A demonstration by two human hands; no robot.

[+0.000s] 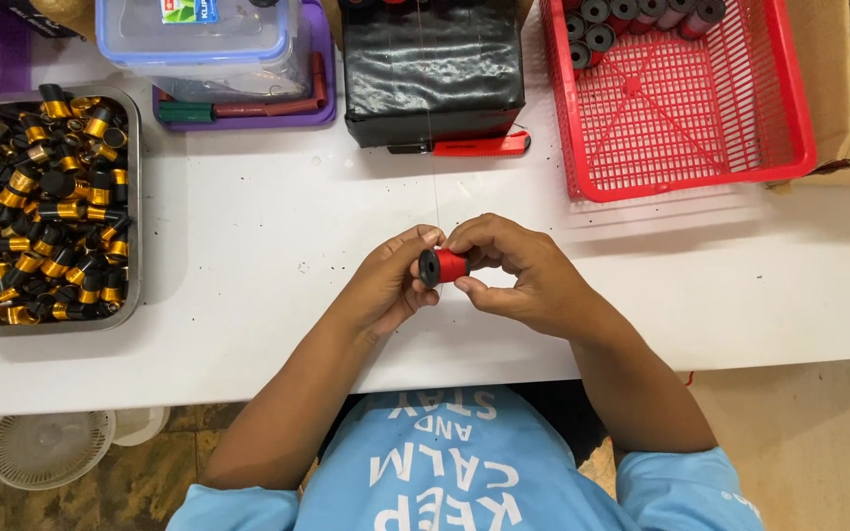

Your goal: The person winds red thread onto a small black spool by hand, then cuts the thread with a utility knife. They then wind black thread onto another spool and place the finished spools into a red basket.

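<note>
At frame centre, your left hand (391,280) and right hand (518,270) both grasped a red spool (445,265), its axis lying left-right.

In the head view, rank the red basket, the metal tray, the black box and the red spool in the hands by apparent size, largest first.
1. Red basket, cut off by the frame's top edge.
2. Metal tray and black box: too close to rank, and the box is cropped.
3. Red spool, held between the left hand and right hand.
</note>
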